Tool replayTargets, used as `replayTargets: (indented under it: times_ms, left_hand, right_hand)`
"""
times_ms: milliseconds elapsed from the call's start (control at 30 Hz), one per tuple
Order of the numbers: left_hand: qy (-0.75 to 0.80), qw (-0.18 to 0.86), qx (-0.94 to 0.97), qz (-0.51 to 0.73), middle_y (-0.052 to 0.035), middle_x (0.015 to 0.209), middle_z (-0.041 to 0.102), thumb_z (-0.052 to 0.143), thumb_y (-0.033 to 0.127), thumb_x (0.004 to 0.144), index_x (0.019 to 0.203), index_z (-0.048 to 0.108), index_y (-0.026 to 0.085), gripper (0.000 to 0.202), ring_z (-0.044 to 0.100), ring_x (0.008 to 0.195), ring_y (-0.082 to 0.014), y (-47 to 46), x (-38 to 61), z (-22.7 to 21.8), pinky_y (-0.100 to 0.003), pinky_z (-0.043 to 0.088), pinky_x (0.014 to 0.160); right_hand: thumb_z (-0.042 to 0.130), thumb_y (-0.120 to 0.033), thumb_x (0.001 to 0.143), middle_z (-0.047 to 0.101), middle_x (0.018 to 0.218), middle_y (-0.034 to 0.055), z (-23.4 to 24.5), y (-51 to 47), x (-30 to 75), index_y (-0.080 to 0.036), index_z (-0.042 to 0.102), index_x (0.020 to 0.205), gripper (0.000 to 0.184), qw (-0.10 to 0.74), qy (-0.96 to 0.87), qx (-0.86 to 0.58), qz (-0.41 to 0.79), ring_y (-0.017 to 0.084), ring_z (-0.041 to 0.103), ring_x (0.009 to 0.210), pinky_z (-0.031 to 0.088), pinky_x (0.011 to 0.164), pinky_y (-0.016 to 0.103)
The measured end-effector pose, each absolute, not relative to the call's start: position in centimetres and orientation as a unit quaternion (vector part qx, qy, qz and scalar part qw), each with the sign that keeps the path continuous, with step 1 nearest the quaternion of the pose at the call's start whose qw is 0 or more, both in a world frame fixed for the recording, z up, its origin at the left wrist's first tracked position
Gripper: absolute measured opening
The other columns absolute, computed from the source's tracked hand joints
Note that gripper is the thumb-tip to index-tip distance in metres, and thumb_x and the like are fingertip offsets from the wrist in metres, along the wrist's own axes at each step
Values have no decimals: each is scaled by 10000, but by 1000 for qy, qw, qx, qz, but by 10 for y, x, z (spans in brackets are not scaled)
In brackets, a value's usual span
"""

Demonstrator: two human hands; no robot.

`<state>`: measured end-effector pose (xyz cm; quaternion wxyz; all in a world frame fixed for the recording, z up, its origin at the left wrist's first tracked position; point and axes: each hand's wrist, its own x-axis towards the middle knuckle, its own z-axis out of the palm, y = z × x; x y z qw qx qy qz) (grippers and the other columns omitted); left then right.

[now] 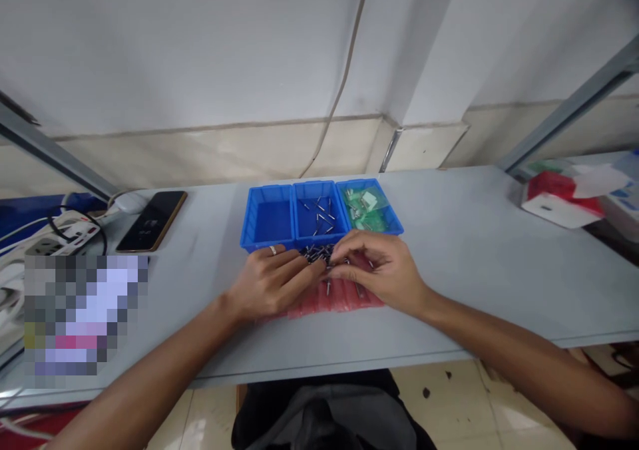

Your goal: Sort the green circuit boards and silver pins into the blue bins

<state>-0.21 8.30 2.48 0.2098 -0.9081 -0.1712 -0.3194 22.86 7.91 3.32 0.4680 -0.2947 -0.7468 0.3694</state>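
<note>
Currently both hands work at the pin pile (315, 253), a loose heap of small metal pins lying on the table (474, 250) just in front of the blue tray (269, 218), against its middle compartment. More pins lie inside that middle compartment. The compartment left of it looks empty, and the one right of it holds a bag of green parts (367, 207).

The left hand (272, 280) lies flat and relaxed, fingers stretched out with the tips touching the heap, gripping nothing I can see. The right hand (380, 270) is curled, thumb and forefinger pinched together at the heap's near edge (whether a pin sits between the tips is too small to tell). Under both hands, on the near side of the tray, lies a red strip (335, 298), with a pin or two resting on it.

My read: this is the picking or sorting step, one pin at a time. Any further move calls for a fine two-finger pinch and a short lift clear of the tray's front wall.

There is wide bare table right of the tray. Left of it lie a phone (152, 220) and a power strip (60, 237). The near table edge is close behind the wrists, so pins could roll off there.
</note>
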Motion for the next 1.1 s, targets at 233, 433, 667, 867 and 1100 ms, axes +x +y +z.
replayTargets:
  times_ms: [233, 433, 667, 867, 1100]
  left_hand:
    - [-173, 193, -910, -323, 17, 667, 591, 611, 143, 928, 1049, 596, 81, 137, 559, 574, -108, 83, -2, 28, -273, 360, 499]
    - [-213, 211, -894, -334, 28, 704, 655, 658, 208, 909, 1002, 600, 159, 120, 599, 584, -105, 88, -8, 26, -270, 405, 534]
    - [-221, 211, -887, -347, 20, 713, 673, 678, 218, 899, 978, 596, 144, 136, 622, 600, -105, 88, -7, 27, -257, 430, 546]
    - [-219, 215, -889, -340, 36, 656, 629, 625, 232, 929, 950, 599, 151, 88, 584, 558, -99, 87, -6, 29, -259, 415, 533]
    - [-234, 208, -878, -363, 28, 683, 650, 605, 218, 925, 938, 613, 158, 62, 590, 579, -109, 88, -9, 27, -274, 419, 540]
  right_hand:
    - [819, -242, 780, 672, 943, 34, 34, 81, 224, -192, 691, 880, 169, 470, -754, -269, 372, 127, 626, 756, 526, 663, 287]
    - [719, -228, 876, 693, 899, 37, 33, 79, 227, -203, 697, 965, 94, 478, -733, -296, 383, 145, 650, 777, 545, 701, 313]
    - [701, -164, 888, 731, 869, 24, 33, 77, 229, -214, 731, 1004, 129, 489, -696, -286, 441, 138, 714, 733, 571, 673, 285]
    - [729, -150, 865, 734, 878, 19, 30, 76, 232, -218, 741, 963, 120, 483, -689, -293, 454, 138, 728, 714, 595, 656, 276]
    - [734, -216, 875, 750, 733, 6, 30, 85, 232, -204, 742, 934, 62, 478, -664, -346, 459, 123, 713, 631, 584, 583, 232]
